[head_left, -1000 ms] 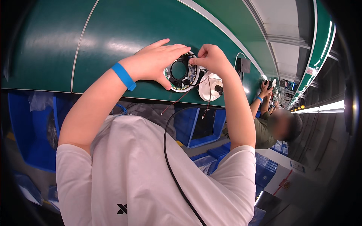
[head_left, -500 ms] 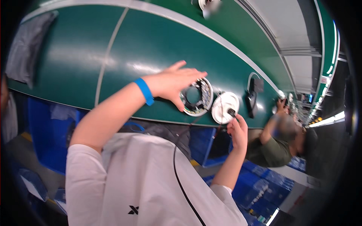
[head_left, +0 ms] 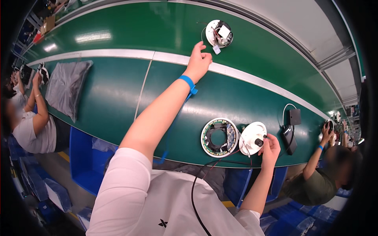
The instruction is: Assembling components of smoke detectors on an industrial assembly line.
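Observation:
My left hand (head_left: 199, 61) is stretched far forward over the pale rail, fingers apart and holding nothing. Just beyond it, a white round unit with loose wires and a black body (head_left: 224, 34) lies on the far green surface. My right hand (head_left: 271, 150) is closed at the right edge of a white round cover (head_left: 252, 131), which has a black cylindrical part (head_left: 258, 142) on its face. The exact grip is partly hidden by my fingers. Left of the cover sits a white ring housing (head_left: 203, 138) with circuit boards inside. Thin wires run between the two.
A black box with a cable (head_left: 289, 139) lies right of the cover. A grey plastic-wrapped bundle (head_left: 67, 86) rests at the left. Blue bins (head_left: 84, 165) stand below the table edge. Co-workers sit at both sides. A black cable (head_left: 193, 192) crosses my shirt.
My left hand has left the ring housing and reached forward toward the far unit. My right hand stays at the white cover. The view has shifted, showing more of the far surface.

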{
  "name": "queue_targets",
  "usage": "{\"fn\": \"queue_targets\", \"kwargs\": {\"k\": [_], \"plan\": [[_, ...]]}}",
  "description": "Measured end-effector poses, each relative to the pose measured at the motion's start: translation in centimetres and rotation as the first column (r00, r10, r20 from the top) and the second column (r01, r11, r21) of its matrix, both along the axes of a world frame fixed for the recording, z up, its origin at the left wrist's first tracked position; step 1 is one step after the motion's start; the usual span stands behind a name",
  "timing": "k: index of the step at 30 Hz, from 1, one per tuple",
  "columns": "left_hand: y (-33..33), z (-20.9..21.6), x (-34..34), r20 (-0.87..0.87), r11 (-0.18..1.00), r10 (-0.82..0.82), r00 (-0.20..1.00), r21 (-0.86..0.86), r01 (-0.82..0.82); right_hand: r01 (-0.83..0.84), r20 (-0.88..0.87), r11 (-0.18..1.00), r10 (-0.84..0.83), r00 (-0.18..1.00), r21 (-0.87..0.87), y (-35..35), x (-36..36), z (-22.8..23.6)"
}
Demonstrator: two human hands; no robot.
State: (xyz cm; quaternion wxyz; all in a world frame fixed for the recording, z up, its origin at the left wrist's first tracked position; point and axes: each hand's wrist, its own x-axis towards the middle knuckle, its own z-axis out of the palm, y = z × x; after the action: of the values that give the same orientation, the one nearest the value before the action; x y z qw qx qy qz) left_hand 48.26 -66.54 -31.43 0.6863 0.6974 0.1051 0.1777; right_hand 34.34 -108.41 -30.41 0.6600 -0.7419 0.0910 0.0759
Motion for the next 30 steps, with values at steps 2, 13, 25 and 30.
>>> {"fn": "queue_targets", "kwargs": {"k": [2, 13, 25, 30], "plan": [[5.2, -3.2, 4.2, 0.082, 0.950, 0.255, 0.963, 0.164, -0.266, 0.016, 0.060, 0.996, -0.021, 0.998, 0.088, 1.4, 1.1, -0.8], [5.3, 2.1, 7.7, -0.151, 0.982, 0.134, 0.979, -0.113, -0.152, 0.123, 0.056, 0.895, -0.163, 0.985, 0.428, -0.7, 1.7, -2.0], [-13.1, 14.2, -11.5, 0.184, 0.779, -0.138, 0.973, -0.587, 0.221, -0.291, 0.213, 0.797, 0.207, 0.955, 0.530, 7.2, 6.3, 10.2], [-18.8, 13.4, -18.9, 0.177, 0.748, -0.308, 0.935, -0.563, 0.353, -0.123, 0.134, 0.606, 0.028, 0.991, 0.786, 8.1, 2.3, 10.0]]}}
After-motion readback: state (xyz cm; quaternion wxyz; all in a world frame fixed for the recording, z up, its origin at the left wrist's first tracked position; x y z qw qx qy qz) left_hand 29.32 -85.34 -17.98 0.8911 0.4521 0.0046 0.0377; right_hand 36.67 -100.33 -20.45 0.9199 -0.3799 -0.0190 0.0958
